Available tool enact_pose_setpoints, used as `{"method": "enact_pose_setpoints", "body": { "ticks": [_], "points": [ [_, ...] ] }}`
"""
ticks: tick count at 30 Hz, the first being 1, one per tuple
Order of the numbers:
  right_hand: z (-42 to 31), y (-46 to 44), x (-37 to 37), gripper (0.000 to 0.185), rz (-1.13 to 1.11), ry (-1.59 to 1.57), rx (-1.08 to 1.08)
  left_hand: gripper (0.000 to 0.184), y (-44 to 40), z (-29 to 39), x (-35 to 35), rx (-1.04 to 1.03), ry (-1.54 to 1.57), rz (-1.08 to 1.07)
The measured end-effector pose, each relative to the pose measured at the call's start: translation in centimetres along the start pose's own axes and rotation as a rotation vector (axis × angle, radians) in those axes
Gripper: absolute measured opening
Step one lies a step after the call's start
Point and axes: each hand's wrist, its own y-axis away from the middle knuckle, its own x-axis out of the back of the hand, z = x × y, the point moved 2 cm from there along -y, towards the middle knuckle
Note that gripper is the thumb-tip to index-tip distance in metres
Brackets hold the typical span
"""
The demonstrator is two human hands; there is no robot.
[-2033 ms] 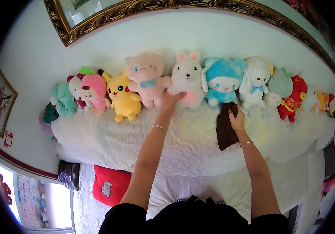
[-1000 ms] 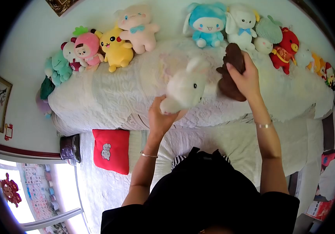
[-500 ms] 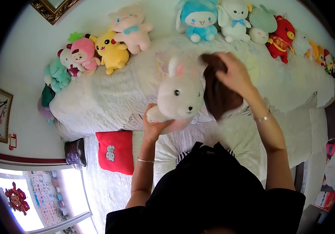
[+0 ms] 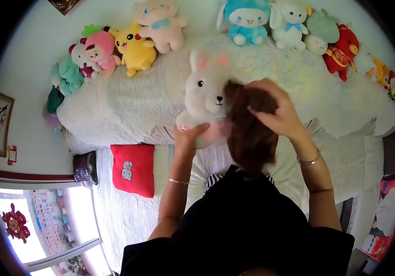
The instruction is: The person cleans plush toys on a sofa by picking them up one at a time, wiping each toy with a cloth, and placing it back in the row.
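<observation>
The white plush rabbit (image 4: 202, 92) with pink ears is held upright above the quilted cover by my left hand (image 4: 187, 138), whose fingers and thumb are round its lower body. A dark brown cloth (image 4: 251, 131), blurred by motion, hangs from my right hand (image 4: 275, 108). Its left edge overlaps the right side of the rabbit, and part of the rabbit's face and belly is hidden behind it. My right fingers are closed on the upper part of the cloth.
Plush toys line the wall, among them a pink bear (image 4: 161, 27), a yellow one (image 4: 135, 50), a blue one (image 4: 247, 20) and a red one (image 4: 341, 50). Below lie the quilted cover (image 4: 128, 110) and a red cushion (image 4: 133, 172). A dark basket (image 4: 85, 168) stands left.
The rabbit has left the row of toys, held in my left hand, and now faces more forward. My right hand has brought the brown cloth down and left, against the rabbit's side.
</observation>
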Motion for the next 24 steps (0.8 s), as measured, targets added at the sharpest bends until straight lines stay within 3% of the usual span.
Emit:
{"method": "enact_pose_setpoints", "body": {
  "ticks": [1, 3, 5, 6, 7, 9, 10, 14, 16, 18, 21, 24],
  "points": [
    [1.0, 0.2, -1.0, 0.044, -0.115, -0.010, -0.027, 0.060, -0.1, 0.3, -0.6, 0.009, 0.090, -0.008],
    [5.2, 0.9, -1.7, 0.046, 0.137, 0.306, -0.194, 0.053, -0.1, 0.3, -0.6, -0.025, 0.072, 0.000],
    [5.5, 1.8, -2.1, 0.052, 0.280, 0.160, -0.285, 0.048, -0.6, 0.5, -0.4, -0.199, -0.190, 0.119],
    [2.7, 1.3, -2.6, 0.052, 0.250, 0.139, -0.103, 0.048, -0.6, 0.4, -0.7, -0.193, -0.192, 0.132],
    [-0.4, 0.6, -3.1, 0.053, 0.178, 0.154, 0.023, 0.048, -0.5, 0.5, -1.1, -0.331, -0.446, 0.186],
    [-5.4, -0.1, -5.1, 0.057, 0.080, 0.171, 0.058, 0.052, -0.1, 0.6, -1.9, -0.565, -0.837, 0.200],
    [-5.7, 0.0, -6.5, 0.057, 0.040, 0.187, 0.027, 0.051, -0.6, -0.3, -1.7, -0.418, -0.429, 0.113],
    [-0.6, 3.6, -8.8, 0.050, -0.106, 0.222, -0.130, 0.054, -1.4, 0.2, -0.9, -0.587, -0.740, 0.241],
    [-0.6, 3.1, -7.5, 0.052, -0.068, 0.228, -0.126, 0.061, -1.2, 0.5, -0.3, -0.434, -0.472, 0.322],
    [-2.7, 1.7, -5.6, 0.054, 0.034, 0.158, -0.049, 0.060, -1.2, 0.3, -0.8, -0.413, -0.464, 0.273],
    [-2.4, 1.5, -5.4, 0.052, -0.046, -0.031, 0.024, 0.057, -1.8, -0.4, -1.2, -0.388, -0.330, 0.188],
    [3.3, 3.5, -3.7, 0.047, 0.094, 0.220, -0.175, 0.055, -1.1, 1.2, -1.2, -0.156, 0.127, 0.158]
  ]
}}
